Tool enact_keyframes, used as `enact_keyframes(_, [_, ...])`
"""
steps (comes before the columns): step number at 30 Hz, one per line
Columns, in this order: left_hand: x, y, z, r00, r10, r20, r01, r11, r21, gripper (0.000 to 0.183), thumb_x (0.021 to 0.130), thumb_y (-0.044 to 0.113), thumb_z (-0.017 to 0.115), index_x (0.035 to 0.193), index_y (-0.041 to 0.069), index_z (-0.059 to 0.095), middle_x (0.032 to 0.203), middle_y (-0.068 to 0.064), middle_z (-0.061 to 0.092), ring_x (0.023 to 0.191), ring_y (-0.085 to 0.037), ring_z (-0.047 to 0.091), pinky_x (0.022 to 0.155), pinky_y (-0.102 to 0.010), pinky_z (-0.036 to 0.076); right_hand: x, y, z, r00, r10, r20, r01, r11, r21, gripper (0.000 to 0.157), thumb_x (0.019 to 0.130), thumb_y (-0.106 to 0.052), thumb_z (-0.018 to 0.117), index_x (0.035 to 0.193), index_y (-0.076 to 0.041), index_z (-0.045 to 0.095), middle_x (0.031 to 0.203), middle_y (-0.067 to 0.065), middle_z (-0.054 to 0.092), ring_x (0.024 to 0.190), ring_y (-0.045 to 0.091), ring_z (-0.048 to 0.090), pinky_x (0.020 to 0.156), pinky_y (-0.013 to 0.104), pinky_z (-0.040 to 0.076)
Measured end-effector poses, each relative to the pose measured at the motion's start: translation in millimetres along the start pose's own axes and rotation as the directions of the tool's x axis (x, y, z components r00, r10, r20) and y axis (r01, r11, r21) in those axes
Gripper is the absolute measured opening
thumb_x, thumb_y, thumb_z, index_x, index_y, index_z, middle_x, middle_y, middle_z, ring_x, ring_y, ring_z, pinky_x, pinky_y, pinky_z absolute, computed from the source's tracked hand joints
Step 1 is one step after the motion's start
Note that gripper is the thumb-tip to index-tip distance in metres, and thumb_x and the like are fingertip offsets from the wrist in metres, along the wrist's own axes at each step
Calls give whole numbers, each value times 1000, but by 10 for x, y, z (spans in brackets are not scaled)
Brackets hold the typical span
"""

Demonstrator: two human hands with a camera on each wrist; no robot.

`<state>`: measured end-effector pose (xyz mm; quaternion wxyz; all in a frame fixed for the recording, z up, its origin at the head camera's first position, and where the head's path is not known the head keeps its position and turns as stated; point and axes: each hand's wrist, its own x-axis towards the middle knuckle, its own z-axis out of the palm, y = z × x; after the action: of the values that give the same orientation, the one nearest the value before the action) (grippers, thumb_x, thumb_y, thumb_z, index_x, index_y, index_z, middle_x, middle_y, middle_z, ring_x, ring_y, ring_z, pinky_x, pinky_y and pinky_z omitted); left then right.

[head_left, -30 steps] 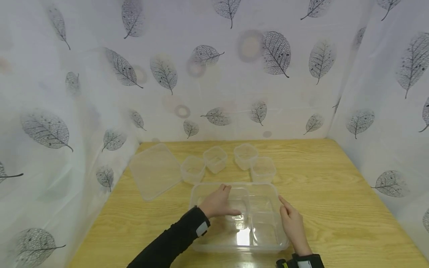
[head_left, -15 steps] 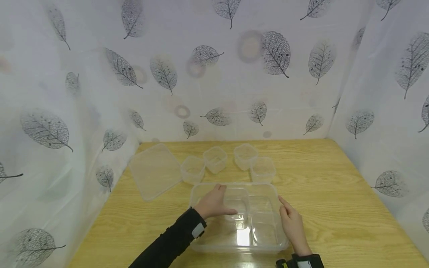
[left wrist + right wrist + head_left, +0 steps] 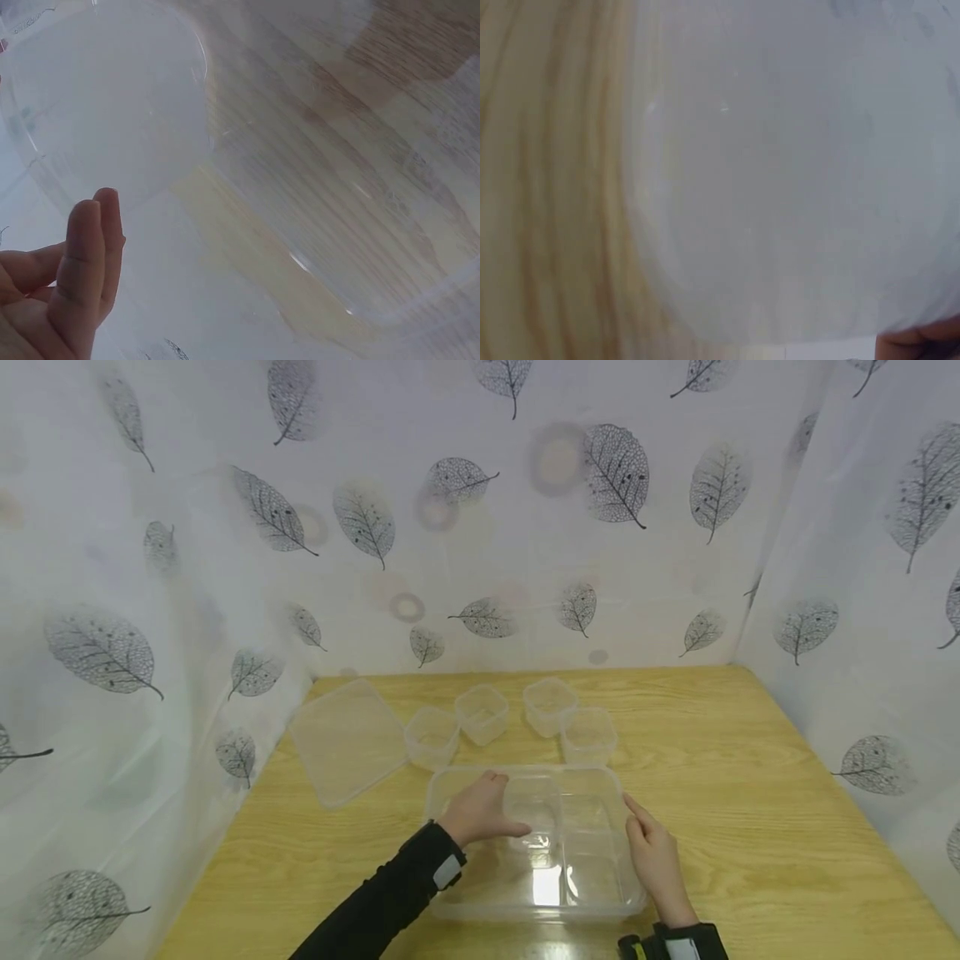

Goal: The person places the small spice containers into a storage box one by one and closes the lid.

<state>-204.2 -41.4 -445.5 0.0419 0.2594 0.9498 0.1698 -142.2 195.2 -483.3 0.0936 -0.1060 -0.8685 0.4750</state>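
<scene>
The big box (image 3: pixel 480 912) sits on the table (image 3: pixel 750 793). It looks light, slippery and a bit bendy; its rim (image 3: pixel 577 768) seems best to hold. The left hand (image 3: pixel 480 810) is over it, thumb and fingers apart. The right hand (image 3: pixel 658 856) is at its right side; I can't tell if it pinches.

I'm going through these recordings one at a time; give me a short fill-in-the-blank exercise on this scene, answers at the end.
1. In the head view, ____ small clear containers stand behind the large clear container.
2. As the head camera sees it, the flat translucent sheet lies on the table to the ____ of the small clear containers.
3. The left hand extends from a ____ sleeve.
4. The pale curtain is printed with dark ____.

Missing words: four; left; black; leaves.
</scene>
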Motion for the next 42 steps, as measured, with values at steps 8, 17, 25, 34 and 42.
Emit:
enact_keyframes(8, [86, 69, 48, 999, 37, -7, -37, 999, -12, 77, 55, 52, 59, 104, -6, 44, 92, -10, 47, 78, -16, 45, 69, -25, 38, -2, 3, 17, 999, -40, -35, 40, 999, 4, 34, 84, -18, 30, 114, -9, 43, 47, 0, 28, 34, 7, 23, 30, 28, 28])
enact_keyframes(17, [134, 162, 78, 998, 60, -7, -60, 998, -33, 74, 57, 50, 60, 103, -6, 45, 94, -12, 47, 73, -14, 45, 66, -24, 39, -2, -15, 7, 1000, -8, -14, 8, 1000, 3, 34, 84, -17, 31, 115, -9, 42, 48, 1, 28, 35, 7, 23, 31, 25, 27])
enact_keyframes(25, [155, 204, 113, 999, 42, -8, -42, 997, -60, 76, 57, 50, 60, 107, -6, 43, 102, -12, 44, 75, -13, 45, 71, -24, 38, 10, -20, -6, 1000, 12, 10, -12, 1000, -20, 34, 85, -20, 30, 115, -11, 42, 48, 0, 29, 36, 7, 24, 32, 21, 26])
enact_keyframes(34, [213, 263, 175, 999, 43, 1, -42, 995, -87, 78, 58, 51, 58, 110, -4, 41, 105, -13, 42, 63, -6, 45, 65, -21, 39, -10, -43, -7, 1000, -15, -16, 15, 1000, -4, 34, 84, -19, 31, 115, -8, 42, 49, 0, 28, 36, 7, 24, 32, 25, 27])
enact_keyframes(42, [235, 308, 203, 999, 30, 18, -27, 990, -141, 80, 59, 50, 57, 115, -4, 36, 113, -14, 36, 63, -4, 46, 68, -20, 38, -10, -71, -13, 1000, 3, -11, -3, 1000, -5, 34, 84, -18, 31, 114, -9, 43, 53, 2, 29, 38, 8, 23, 34, 23, 28])
